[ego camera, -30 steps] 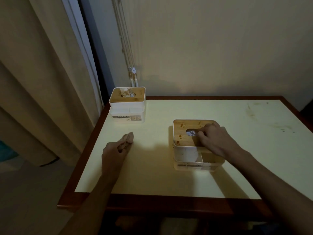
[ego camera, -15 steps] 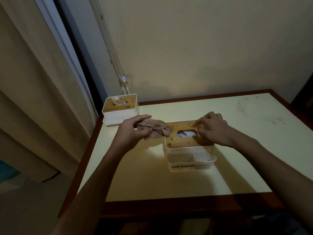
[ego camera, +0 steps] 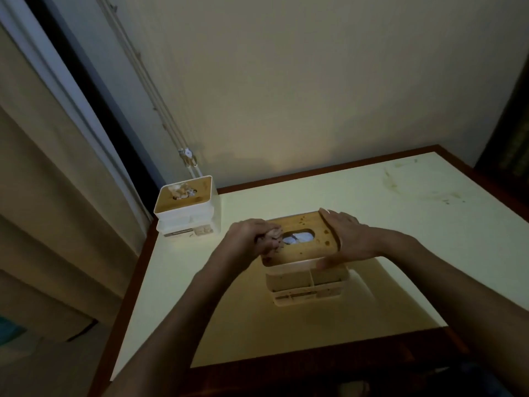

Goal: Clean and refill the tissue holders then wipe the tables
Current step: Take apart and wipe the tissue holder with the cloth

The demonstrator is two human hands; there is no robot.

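1. Near tissue holder point(ego camera: 303, 262) standing on the cream bench point(ego camera: 372, 224) just below picture centre, white-walled, topped by a wooden lid point(ego camera: 312, 239) speckled with dark stains.
2. Oval slot in that lid showing pale tissue point(ego camera: 297, 238) inside.
3. Left hand point(ego camera: 252, 239) at 9 o'clock of the lid, fingers curled round a crumpled brownish cloth point(ego camera: 270, 239), pressing it on the lid's left part beside the slot.
4. Right hand point(ego camera: 352, 239) at 3 o'clock of the lid, fingers across the right edge and thumb down against the front wall, gripping the holder.
5. Front of the near holder divided into small open compartments, stained; contents too dim to tell.
6. Second tissue holder point(ego camera: 187, 209) at 10 o'clock of the first, well apart from it, at the bench's far left corner, close to the wall point(ego camera: 315, 81).
7. Crumpled, soiled tissue point(ego camera: 181, 191) poking out of its wooden top; a label strip along its lower front, unreadable.
8. Faint smears and specks on the bench surface toward 2 o'clock, near the far right corner.
9. Dark reddish-brown rim point(ego camera: 329, 167) framing the bench top.
10. Beige curtain point(ego camera: 43, 196) hanging at far left, a white frame point(ego camera: 65, 90) beside it; thin cords point(ego camera: 160, 110) running down the wall toward the second holder.
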